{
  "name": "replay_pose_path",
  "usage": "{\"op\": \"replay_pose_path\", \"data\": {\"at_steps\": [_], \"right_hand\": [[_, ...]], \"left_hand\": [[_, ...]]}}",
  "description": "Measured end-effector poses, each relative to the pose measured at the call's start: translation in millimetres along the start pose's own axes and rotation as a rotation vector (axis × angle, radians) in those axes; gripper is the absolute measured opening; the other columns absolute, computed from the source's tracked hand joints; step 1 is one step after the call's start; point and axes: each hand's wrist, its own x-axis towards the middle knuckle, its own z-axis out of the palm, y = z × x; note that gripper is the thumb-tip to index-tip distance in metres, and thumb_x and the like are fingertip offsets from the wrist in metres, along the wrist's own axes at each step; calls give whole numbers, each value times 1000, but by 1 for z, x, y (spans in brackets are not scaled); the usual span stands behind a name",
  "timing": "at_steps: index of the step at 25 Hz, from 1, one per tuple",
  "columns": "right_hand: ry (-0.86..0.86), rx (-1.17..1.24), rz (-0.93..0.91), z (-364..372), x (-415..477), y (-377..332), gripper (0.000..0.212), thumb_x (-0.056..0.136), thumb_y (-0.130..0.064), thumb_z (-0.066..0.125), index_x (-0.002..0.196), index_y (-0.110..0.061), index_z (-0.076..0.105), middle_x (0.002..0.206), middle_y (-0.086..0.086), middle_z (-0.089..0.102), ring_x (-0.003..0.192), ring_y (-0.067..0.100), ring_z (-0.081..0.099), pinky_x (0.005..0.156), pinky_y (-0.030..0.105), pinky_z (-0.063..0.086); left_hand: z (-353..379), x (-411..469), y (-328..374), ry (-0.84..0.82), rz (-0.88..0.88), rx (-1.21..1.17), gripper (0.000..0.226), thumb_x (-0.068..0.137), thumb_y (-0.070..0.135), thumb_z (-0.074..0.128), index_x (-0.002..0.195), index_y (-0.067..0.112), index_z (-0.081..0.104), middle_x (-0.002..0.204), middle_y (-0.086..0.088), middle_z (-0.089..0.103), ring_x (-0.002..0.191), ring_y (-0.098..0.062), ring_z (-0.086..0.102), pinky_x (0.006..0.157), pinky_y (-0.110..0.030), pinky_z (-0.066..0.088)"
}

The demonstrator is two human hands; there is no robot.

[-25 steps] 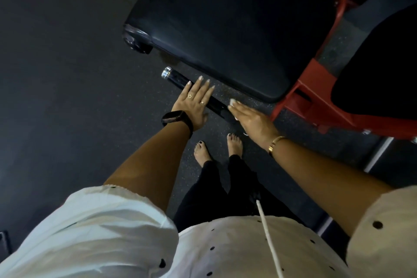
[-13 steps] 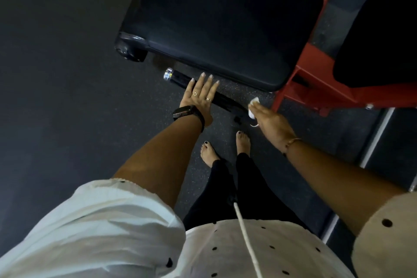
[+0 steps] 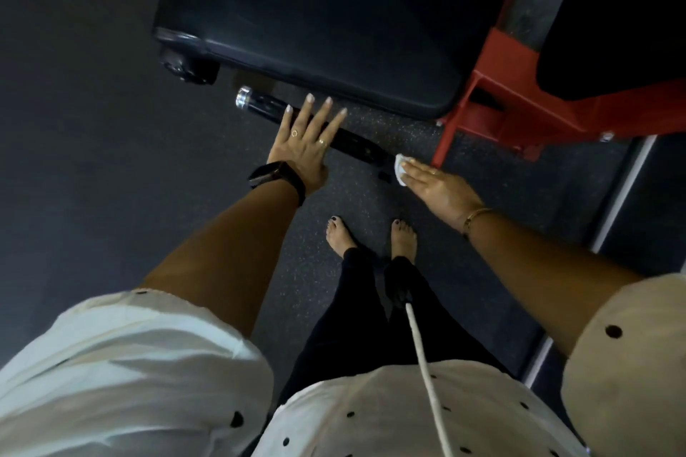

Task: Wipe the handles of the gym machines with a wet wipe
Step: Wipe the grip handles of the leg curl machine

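Note:
A black handle bar [image 3: 267, 108] with a chrome end cap runs slantwise under the front edge of a dark padded seat [image 3: 326, 11]. My left hand [image 3: 304, 143] lies flat across the middle of the bar, fingers straight and spread. At the bar's right end, my right hand [image 3: 438, 189] has its fingers straight and presses a small white wet wipe [image 3: 401, 167] against the bar. Only an edge of the wipe shows past the fingertips.
The red steel frame [image 3: 493, 100] of the machine stands to the right, with another black pad [image 3: 612, 18] beyond it. Dark speckled rubber floor lies all around. My bare feet [image 3: 371, 237] stand just below the bar. A pale floor strip [image 3: 623, 193] runs at the right.
My right hand has slid with the wipe to the right along the bar, away from my left hand. The left hand stays on the bar.

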Motion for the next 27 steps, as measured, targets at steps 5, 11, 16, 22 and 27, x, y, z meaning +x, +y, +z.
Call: {"op": "replay_pose_path", "data": {"at_steps": [5, 11, 16, 22, 27], "right_hand": [[326, 133, 33, -17, 52, -24, 57, 74, 16, 64, 128, -4, 57, 136, 14, 54, 120, 25, 57, 96, 30, 47], [168, 97, -111, 14, 29, -13, 71, 68, 25, 60, 133, -2, 52, 142, 16, 47, 127, 30, 50, 92, 37, 51], [0, 64, -63, 1, 12, 10, 62, 85, 17, 40, 143, -4, 38, 152, 13, 31, 137, 27, 38, 105, 37, 42], [196, 180, -157, 17, 30, -11, 54, 80, 13, 52, 131, -4, 55, 141, 13, 49, 126, 25, 51, 99, 34, 48], [115, 460, 277, 37, -2, 15, 44, 89, 6, 40, 129, -4, 57, 139, 10, 51, 127, 23, 51, 102, 13, 34]], "left_hand": [[-6, 9, 21, 3, 69, -11, 89, 92, 36, 42, 145, 20, -27, 158, -4, -20, 145, -24, -20, 114, -45, -14], [-4, 19, 31, -124, -29, 65, 95, 91, 51, 43, 146, 20, -27, 156, -4, -26, 143, -27, -26, 111, -49, -17], [-17, 25, 31, -277, -43, 49, 102, 88, 48, 54, 145, 26, -28, 156, -5, -27, 140, -30, -29, 111, -52, -17], [-15, 26, 32, -301, -44, 41, 109, 83, 51, 58, 142, 32, -32, 155, -4, -29, 138, -31, -34, 111, -53, -18], [-17, 26, 32, -312, -53, 37, 110, 82, 48, 61, 143, 33, -30, 156, -3, -27, 139, -32, -33, 113, -54, -17]]}}
